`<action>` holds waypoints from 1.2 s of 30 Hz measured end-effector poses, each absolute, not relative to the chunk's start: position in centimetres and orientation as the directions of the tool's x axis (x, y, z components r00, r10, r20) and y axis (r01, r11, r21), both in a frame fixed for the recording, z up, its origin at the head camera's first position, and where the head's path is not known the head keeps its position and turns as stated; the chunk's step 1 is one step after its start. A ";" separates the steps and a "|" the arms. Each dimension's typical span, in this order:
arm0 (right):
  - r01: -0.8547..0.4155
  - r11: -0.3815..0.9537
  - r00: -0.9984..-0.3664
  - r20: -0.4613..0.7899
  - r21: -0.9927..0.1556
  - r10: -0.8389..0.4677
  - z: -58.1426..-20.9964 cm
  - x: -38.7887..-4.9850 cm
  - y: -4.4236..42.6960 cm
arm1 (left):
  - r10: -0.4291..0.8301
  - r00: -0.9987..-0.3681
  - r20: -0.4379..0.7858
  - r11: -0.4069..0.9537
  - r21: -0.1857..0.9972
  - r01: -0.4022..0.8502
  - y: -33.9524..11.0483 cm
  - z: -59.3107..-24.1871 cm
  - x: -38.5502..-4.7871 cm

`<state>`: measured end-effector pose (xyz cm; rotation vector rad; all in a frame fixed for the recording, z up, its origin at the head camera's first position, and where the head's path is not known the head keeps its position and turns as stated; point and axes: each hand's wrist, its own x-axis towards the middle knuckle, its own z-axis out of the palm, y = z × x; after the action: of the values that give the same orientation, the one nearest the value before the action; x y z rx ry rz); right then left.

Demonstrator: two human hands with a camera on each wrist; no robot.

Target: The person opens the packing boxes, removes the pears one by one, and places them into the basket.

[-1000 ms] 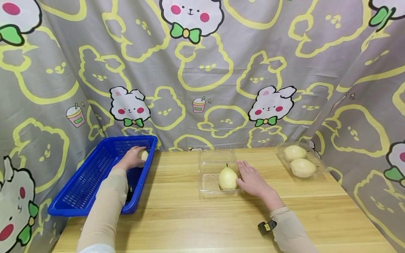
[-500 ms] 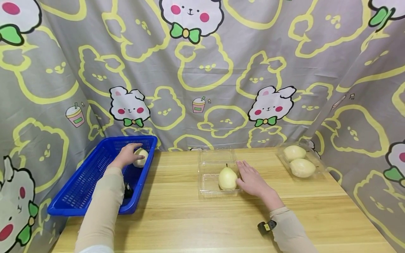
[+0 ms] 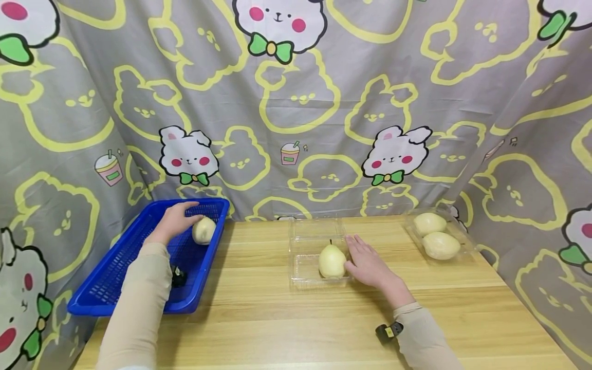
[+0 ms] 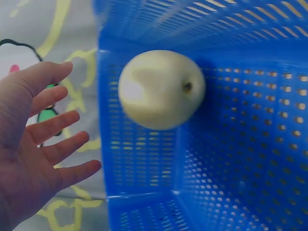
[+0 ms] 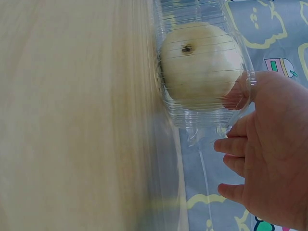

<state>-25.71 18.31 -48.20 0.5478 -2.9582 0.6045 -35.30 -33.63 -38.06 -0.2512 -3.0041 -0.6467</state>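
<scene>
My left hand (image 3: 176,221) is over the blue basket (image 3: 196,298), its fingers spread and apart from a pale yellow pear (image 3: 204,231). In the left wrist view this pear (image 4: 161,91) sits against the basket's end, with the hand (image 4: 41,130) off to one side. My right hand (image 3: 370,264) rests along the right side of a clear plastic box (image 3: 296,262) with its lid up, holding one pear (image 3: 332,262). Seen from the right wrist, the thumb reaches over the box wall beside the pear (image 5: 199,65); the other fingers (image 5: 233,144) stay outside, fairly straight.
A second clear plastic box (image 3: 469,246) with two pears (image 3: 441,245) stands at the back right of the wooden table (image 3: 277,329). A patterned curtain (image 3: 305,113) hangs behind and on both sides. Small black wrist cameras sit on both sleeves.
My left hand has let go of the pear in the basket and drawn back up and to the left, leaving it by the basket's far right wall. The right hand stays put.
</scene>
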 end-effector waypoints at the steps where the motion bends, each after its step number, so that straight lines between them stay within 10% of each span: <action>1: -0.358 0.858 -0.934 0.140 -0.368 -0.329 -48.2 -25.7 18.3 | 0.145 -0.985 0.092 0.900 0.402 0.170 -33.7 -37.7 -35.1; 36: -0.362 0.856 -0.932 0.153 -0.369 -0.328 -48.3 -25.9 18.4 | 0.139 -0.943 0.302 0.875 0.409 0.260 -30.9 -29.6 -27.4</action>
<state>-25.90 18.35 -48.34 0.5487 -2.9448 0.6102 -27.43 -30.86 -29.61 -0.3020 -2.7819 -0.6606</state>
